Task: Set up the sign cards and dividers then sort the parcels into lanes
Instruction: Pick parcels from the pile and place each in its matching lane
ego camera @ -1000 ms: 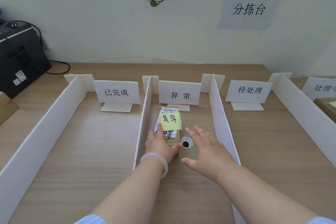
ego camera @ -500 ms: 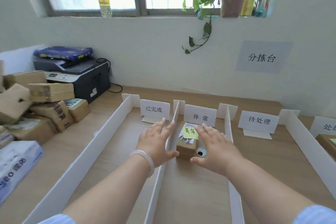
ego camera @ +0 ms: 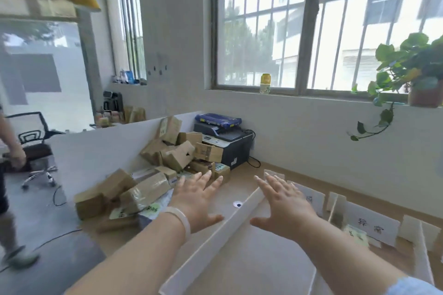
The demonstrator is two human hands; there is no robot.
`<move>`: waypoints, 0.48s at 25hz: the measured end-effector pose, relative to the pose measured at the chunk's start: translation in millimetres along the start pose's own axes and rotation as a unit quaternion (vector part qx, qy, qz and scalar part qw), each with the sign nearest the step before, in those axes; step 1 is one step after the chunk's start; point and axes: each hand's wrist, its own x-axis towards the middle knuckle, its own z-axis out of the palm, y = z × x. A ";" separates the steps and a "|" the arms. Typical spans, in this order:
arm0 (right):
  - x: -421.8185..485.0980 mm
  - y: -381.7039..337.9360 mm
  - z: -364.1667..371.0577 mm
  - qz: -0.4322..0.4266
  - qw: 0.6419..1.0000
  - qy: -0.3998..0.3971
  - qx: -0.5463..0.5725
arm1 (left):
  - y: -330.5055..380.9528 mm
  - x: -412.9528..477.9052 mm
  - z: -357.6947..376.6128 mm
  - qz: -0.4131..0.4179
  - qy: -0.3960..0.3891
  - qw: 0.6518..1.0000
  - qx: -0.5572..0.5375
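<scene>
A heap of brown cardboard parcels [ego camera: 153,175] lies at the table's left end against a white partition. My left hand [ego camera: 196,199] is stretched out flat toward that heap, fingers spread, holding nothing. My right hand [ego camera: 285,206] is also spread and empty, hovering over the leftmost white divider [ego camera: 215,244]. At the right, the white sign card marked 异常 [ego camera: 374,227] stands behind a parcel with a yellow-green note [ego camera: 357,237] lying in its lane. Another sign card [ego camera: 311,199] is partly hidden behind my right hand.
A black printer [ego camera: 227,146] with a blue pack on top stands behind the parcels by the wall. More white dividers [ego camera: 424,258] stand at the right. A person [ego camera: 9,151] and an office chair [ego camera: 33,141] are on the floor to the left. A potted plant [ego camera: 417,74] sits on the sill.
The view has swung left and up from the lanes to the parcel heap. Both hands left the noted parcel in the 异常 lane and moved left, spread and empty.
</scene>
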 end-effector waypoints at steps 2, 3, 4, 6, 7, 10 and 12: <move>20.6 -59.4 6.0 -0.023 1.000 0.004 0.003 | -54.6 -20.3 3.1 -0.020 0.001 1.000 0.003; 32.0 -88.9 10.0 -0.032 0.999 0.008 0.006 | -82.8 -27.8 4.3 -0.029 -0.002 1.000 0.005; 43.9 -118.8 14.0 -0.042 0.999 0.013 0.009 | -111.7 -34.7 5.4 -0.036 -0.002 0.999 0.008; 67.7 -174.2 21.6 -0.056 0.998 0.020 0.015 | -164.2 -45.7 6.7 -0.044 -0.003 0.999 0.013; 78.4 -199.6 25.0 -0.059 0.998 0.019 0.019 | -187.4 -50.5 6.8 -0.043 -0.004 0.999 0.014; 105.9 -254.0 36.9 -0.060 0.998 0.019 0.026 | -239.1 -56.2 9.7 -0.045 -0.001 0.999 0.015; 124.4 -280.6 45.3 -0.063 0.998 0.010 0.026 | -269.7 -53.7 15.2 -0.052 -0.005 0.999 0.004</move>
